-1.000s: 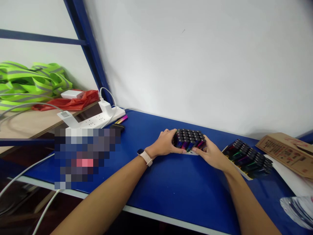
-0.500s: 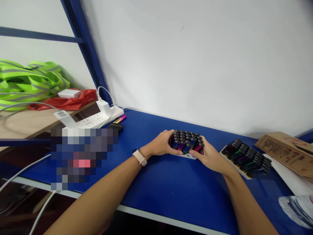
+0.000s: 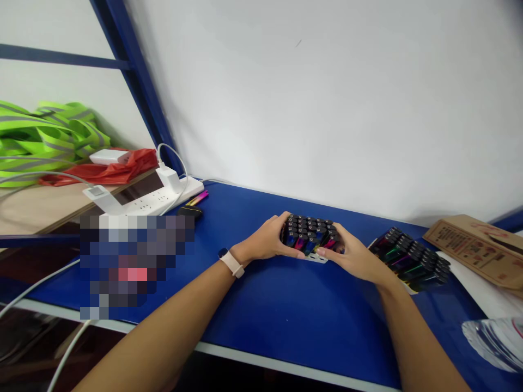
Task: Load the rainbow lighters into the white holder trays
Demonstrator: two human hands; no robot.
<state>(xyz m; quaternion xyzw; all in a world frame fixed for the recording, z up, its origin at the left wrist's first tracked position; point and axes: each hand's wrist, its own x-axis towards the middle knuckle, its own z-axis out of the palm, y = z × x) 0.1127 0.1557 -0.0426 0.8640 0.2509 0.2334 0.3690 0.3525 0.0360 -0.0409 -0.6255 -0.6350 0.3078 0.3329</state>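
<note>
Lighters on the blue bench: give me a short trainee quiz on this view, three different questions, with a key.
1. True or false: the left hand and the right hand both touch the block of lighters.
2. Which wrist wears the pale watch strap?
3. Which lies nearer the right hand: the power strip or the second lighter tray?

Key: 1 true; 2 left; 3 the second lighter tray.
</note>
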